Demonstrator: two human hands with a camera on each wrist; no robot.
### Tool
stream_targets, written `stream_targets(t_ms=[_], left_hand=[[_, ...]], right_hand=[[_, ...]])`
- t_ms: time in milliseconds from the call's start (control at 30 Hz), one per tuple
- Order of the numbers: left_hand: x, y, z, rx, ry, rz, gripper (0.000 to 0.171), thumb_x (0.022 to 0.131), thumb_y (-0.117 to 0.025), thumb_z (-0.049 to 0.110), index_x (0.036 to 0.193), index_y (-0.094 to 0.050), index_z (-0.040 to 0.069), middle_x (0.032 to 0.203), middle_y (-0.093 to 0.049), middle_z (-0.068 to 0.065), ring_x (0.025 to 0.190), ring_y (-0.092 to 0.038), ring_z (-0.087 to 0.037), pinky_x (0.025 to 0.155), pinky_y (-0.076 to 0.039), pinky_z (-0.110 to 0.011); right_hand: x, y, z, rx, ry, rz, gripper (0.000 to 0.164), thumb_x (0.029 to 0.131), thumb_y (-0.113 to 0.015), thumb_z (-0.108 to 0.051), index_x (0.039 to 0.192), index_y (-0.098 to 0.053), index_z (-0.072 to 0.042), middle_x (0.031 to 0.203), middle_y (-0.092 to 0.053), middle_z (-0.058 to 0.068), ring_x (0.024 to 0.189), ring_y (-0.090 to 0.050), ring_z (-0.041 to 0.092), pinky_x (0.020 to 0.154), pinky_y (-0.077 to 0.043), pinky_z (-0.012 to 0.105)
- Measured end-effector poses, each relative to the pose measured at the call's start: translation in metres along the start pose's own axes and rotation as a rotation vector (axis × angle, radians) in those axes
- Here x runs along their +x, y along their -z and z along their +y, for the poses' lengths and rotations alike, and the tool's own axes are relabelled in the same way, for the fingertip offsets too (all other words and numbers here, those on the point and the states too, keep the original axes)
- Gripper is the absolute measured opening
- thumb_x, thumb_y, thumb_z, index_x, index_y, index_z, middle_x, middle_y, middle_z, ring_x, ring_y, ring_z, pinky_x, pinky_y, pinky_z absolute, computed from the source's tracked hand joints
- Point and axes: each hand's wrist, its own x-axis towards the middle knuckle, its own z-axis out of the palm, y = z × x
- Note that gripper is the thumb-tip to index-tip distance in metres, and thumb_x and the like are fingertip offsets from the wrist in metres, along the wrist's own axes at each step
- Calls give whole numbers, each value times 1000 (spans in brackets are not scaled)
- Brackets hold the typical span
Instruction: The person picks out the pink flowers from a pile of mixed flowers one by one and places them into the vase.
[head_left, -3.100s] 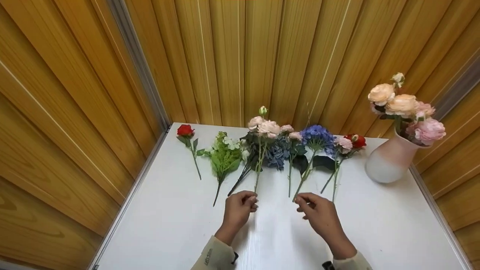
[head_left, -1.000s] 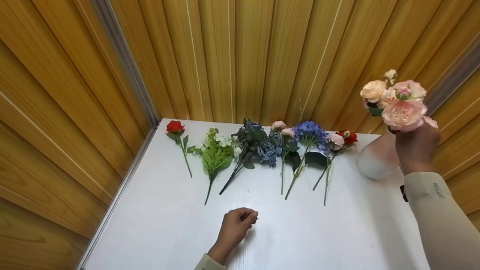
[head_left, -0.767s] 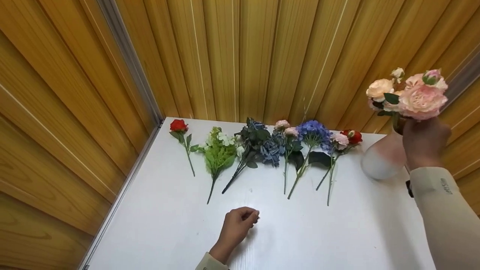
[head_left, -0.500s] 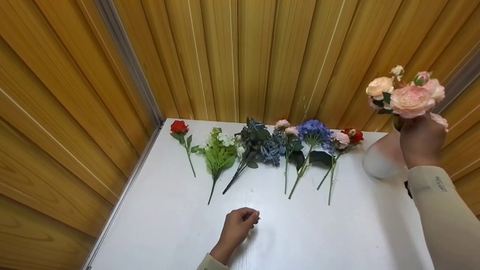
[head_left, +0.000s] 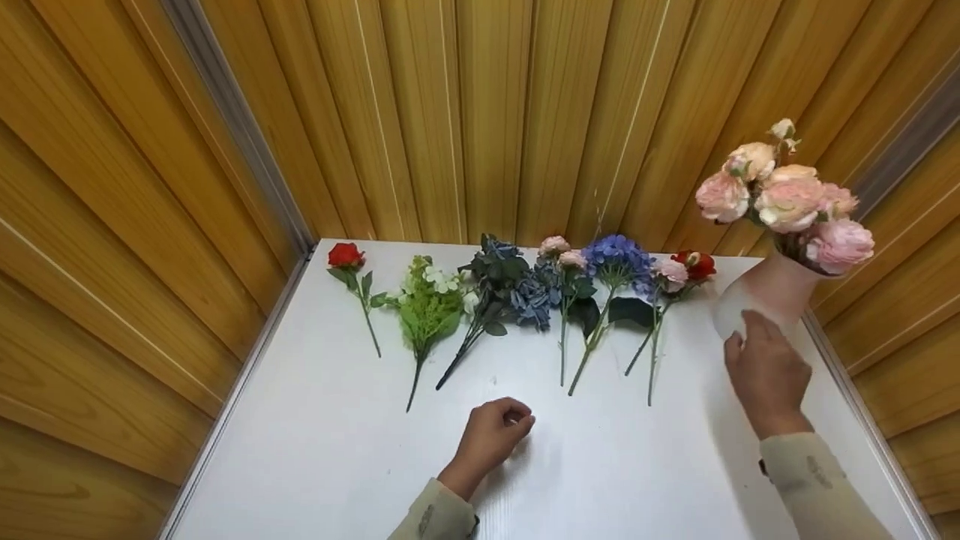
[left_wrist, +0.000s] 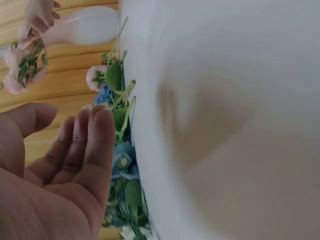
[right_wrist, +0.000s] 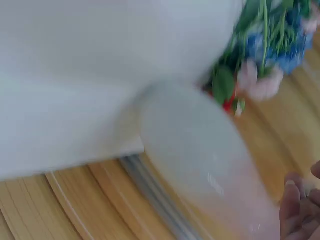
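In the head view my right hand (head_left: 769, 379) is in front of the pink-and-white vase (head_left: 784, 292) and holds nothing. Peach and pink artificial flowers (head_left: 791, 202) stand in the vase. My left hand (head_left: 493, 439) hovers over the table, thumb and fingers loosely bent around empty space, as the left wrist view also shows. Nearest to it lie the stems of a dark blue flower bunch (head_left: 495, 289) and a blue hydrangea (head_left: 616, 259). The right wrist view, blurred, has the vase (right_wrist: 195, 135) beside my right fingers (right_wrist: 290, 205).
Along the back of the white table (head_left: 315, 450) lie a red rose (head_left: 346, 256), a green sprig with white blossoms (head_left: 431, 307), a pink-flowered stem (head_left: 571, 259) and a pink-and-red pair (head_left: 670, 271). Wooden panel walls (head_left: 487, 120) enclose the back and sides.
The pale pink flower lying centrally was picked up, carried right and put into the vase. My right hand has let go and drawn back down; my left hand, which had pinched its stem, is empty.
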Motion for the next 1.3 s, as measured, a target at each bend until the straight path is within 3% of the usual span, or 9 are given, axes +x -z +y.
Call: stream_targets(t_ms=[100,200,333,500,633,867,1100,1200,1300], left_hand=[[40,-13,12,123,-48,16,22,105,-83,24,116,-82,5,96,-80,-2,76,-73,-11,69,-61,-29],[91,-38,-2,338,-103,90,30,104,-83,35,109,-79,6,93,-80,-5,77,-75,-18,70,-62,-36],[116,-56,-12,515,-71,143,43,98,-89,44,101,-73,4,92,-77,-11,84,-76,-29,75,-64,-47],[106,-54,-2,519,-10,117,31,100,-86,27,105,-75,-2,97,-77,-16,92,-79,-36,83,-67,-54],[103,-50,2,441,27,99,12,97,-80,11,93,-76,0,90,-78,-13,85,-76,-28,81,-67,-50],[106,-43,4,294,145,-22,34,106,-73,21,75,-64,10,59,-57,-1,50,-52,-17,49,-43,-31],[109,-38,16,366,-44,70,37,118,-63,30,89,-71,9,76,-66,-2,68,-56,-15,65,-49,-33],[101,-33,23,216,-19,74,37,121,-57,30,97,-73,6,78,-64,0,69,-55,-13,64,-49,-30],[89,-24,31,-97,58,54,40,122,-54,28,98,-73,1,75,-57,4,64,-49,-10,57,-42,-24]], right_hand=[[-42,-7,-24,33,19,-70,28,100,-74,-4,126,-78,3,113,-83,28,72,-77,46,52,-54,65],[-74,-13,-50,64,-9,-231,23,100,-76,-6,121,-82,0,105,-85,24,74,-81,35,54,-58,53],[-106,-21,-77,95,-71,-455,20,101,-77,-10,118,-83,-3,107,-86,21,75,-81,25,56,-60,42],[-128,-27,-89,110,-124,-546,15,100,-79,-10,113,-85,-6,111,-87,18,76,-81,20,53,-57,37],[-136,-25,-93,123,-136,-556,12,100,-78,-9,110,-85,-7,109,-88,16,78,-82,20,54,-57,35],[-145,-13,-105,136,-209,-660,12,100,-77,-12,109,-85,-10,111,-88,12,83,-82,18,58,-58,33],[-149,-11,-118,170,-244,-705,11,100,-78,-13,108,-85,-11,110,-88,10,87,-84,22,67,-66,40],[-152,-11,-120,188,-259,-723,11,100,-78,-12,107,-85,-11,108,-88,9,88,-84,23,71,-68,43],[-154,-10,-120,180,-262,-726,10,99,-79,-12,107,-85,-11,107,-88,9,87,-84,21,73,-68,45]])
